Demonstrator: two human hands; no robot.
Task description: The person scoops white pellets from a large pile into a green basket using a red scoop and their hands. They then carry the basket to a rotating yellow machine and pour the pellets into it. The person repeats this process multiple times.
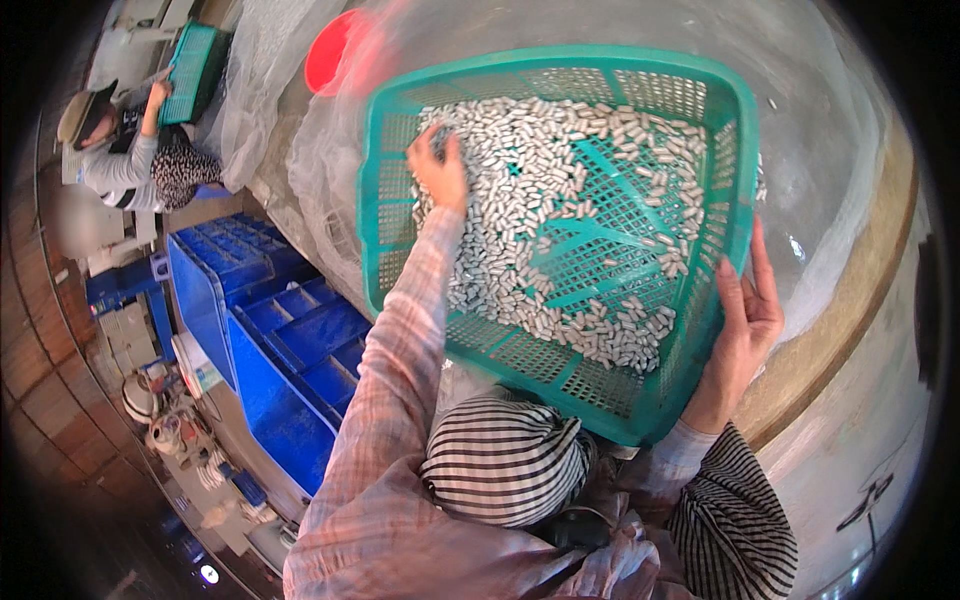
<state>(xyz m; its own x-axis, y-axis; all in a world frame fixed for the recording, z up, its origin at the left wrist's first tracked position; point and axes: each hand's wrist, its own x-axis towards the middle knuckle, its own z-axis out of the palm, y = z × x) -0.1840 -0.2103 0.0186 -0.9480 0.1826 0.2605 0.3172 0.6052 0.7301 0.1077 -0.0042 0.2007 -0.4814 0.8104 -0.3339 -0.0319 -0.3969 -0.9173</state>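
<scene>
A green plastic basket (560, 62) with mesh walls sits in front of me, slightly turned. Many small grey-white cylindrical pieces (500, 150) cover much of its bottom, thickest along the left, while the mesh shows through in the middle and right. My left hand (438, 172) reaches into the pile near the left wall, its thumb and fingers curled around some pieces. At the basket's right side, near the close corner, my right hand (750, 320) grips the wall, with the thumb against the outside and the fingers stretched up along it.
Clear plastic sheeting (325, 165) lies under and around the basket. A red bowl-shaped container (330, 52) stands beyond its far left corner. Blue bins (290, 340) are at my left. Farther left, another person (140, 160) handles a green basket (195, 75).
</scene>
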